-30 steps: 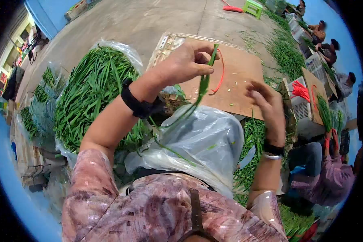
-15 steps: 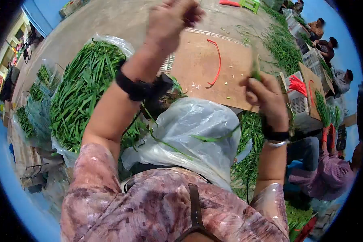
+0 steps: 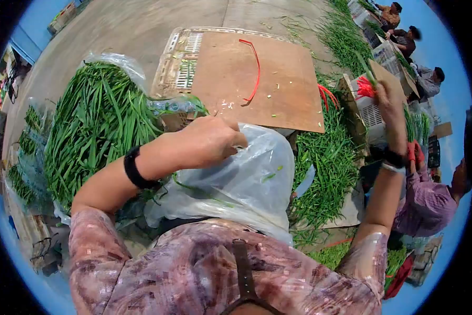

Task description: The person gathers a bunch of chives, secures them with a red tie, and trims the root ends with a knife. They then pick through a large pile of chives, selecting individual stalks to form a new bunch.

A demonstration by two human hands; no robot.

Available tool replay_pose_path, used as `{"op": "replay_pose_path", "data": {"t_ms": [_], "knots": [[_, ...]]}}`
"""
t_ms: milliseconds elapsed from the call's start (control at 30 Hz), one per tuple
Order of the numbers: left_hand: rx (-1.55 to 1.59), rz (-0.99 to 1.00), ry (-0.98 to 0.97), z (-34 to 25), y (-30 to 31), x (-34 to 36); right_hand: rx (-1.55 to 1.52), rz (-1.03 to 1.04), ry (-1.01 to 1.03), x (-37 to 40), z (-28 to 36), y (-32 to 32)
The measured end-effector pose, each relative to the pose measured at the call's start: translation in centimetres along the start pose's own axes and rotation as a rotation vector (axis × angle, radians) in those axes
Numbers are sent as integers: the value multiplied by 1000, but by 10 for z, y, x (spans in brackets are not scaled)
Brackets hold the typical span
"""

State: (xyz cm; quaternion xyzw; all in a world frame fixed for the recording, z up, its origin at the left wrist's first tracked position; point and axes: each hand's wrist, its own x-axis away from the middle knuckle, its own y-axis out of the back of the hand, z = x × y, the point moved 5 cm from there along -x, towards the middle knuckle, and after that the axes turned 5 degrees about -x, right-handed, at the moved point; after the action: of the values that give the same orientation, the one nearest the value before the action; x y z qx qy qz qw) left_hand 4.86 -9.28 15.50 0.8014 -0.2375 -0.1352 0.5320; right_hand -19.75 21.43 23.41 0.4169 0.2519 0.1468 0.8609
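Note:
My left hand (image 3: 215,139) is closed, its fingers curled, above the clear plastic sheet (image 3: 236,178) on my lap. What those fingers hold, if anything, is hidden. Out to the right, my slightly blurred right hand (image 3: 390,107) is closed around a few green leafy stalks (image 3: 366,68) that stick up beyond it. A brown board (image 3: 283,73) rests on a white plastic crate (image 3: 178,58) in front of me. On the board lie a curved red tie (image 3: 257,68) and small green scraps. Loose green leaves cling to the plastic sheet.
A big heap of green leaves (image 3: 99,131) in plastic stands at left. More greens (image 3: 325,173) lie at right, beside a pale blade (image 3: 305,181). Red ties (image 3: 365,86) sit on a neighbouring crate (image 3: 371,116). A person in purple (image 3: 430,207) and several others work along the right.
My left hand has come down from above the board to my lap. My right hand has swung outward to the right with the green stalks. The view has shifted.

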Motion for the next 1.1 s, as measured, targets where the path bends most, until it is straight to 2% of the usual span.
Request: {"op": "replay_pose_path", "data": {"t_ms": [100,167,233,300,400,467,500,567,600,633,700,767,833,867,900,933,967,1033,1100], "knots": [[19,-77,96,-2,19,7,20,-9,27,-31,-54,-73],[31,-4,143,0,22,13,131,-20,48,-45,-54,-126],[42,26,182,7,22,19,-69,102,-220,-54,-48,-174],[59,13,211,15,19,25,-67,-7,-90,-77,-80,-226],[97,-6,303,34,15,36,-83,-176,-86,-92,-73,-232],[112,-49,366,38,19,41,-120,-201,-167,-99,-101,-225],[123,-79,315,41,17,43,-139,-218,-205,-103,-118,-217],[143,-145,214,48,11,50,-395,-220,-333,-96,-142,-207],[161,-172,262,47,12,51,-518,-240,-390,-80,-124,-188],[160,-171,227,46,12,51,-642,-257,-445,-66,-113,-180],[155,-170,172,45,12,54,-734,-131,-467,-57,-127,-175],[79,-36,118,36,11,58,-741,-78,-490,-41,-98,-168],[88,132,98,32,4,69,-554,84,-361,-38,-87,-169],[139,226,110,36,0,76,-609,109,-305,-33,-66,-172],[205,259,228,41,7,82,-607,157,-359,-32,-56,-181],[333,113,237,55,16,89,-577,252,-251,-28,-13,-184],[375,-86,366,69,34,103,-650,358,-224,-32,-3,-200],[470,-350,713,115,62,135,-755,407,-159,-27,45,-224],[461,-543,970,164,65,178,-730,572,-64,-23,107,-243]]}}
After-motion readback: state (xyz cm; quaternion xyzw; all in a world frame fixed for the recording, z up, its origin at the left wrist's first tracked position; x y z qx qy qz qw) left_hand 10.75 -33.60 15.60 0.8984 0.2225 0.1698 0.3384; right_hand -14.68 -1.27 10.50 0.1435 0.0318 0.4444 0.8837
